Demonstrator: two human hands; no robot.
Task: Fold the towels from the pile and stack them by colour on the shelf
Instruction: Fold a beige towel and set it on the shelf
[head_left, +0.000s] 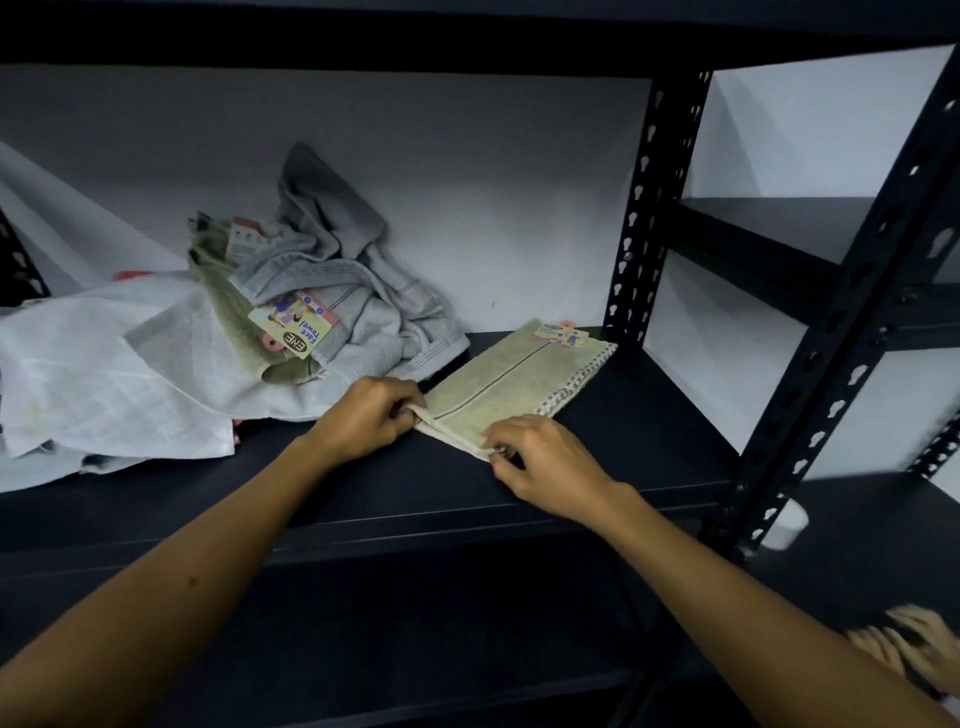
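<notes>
Your left hand (370, 413) and right hand (540, 462) each pinch a near corner of the folded beige terry towel (511, 382) lying flat on the dark metal shelf (639, 441), just right of the crumpled grey towel pile (343, 291) spilling from a white plastic bag (119, 364).

Dim overall, cool cast; brightest on the wall (810, 135) at upper right. Wide-angle bending at edges. Motion blur lower right corner.

Dark metal shelf (597, 457) | beige folded towel (519, 384) lying flat at right | crumpled grey towel pile (353, 291) at back-left | white bag (114, 364) sprawled at left
</notes>
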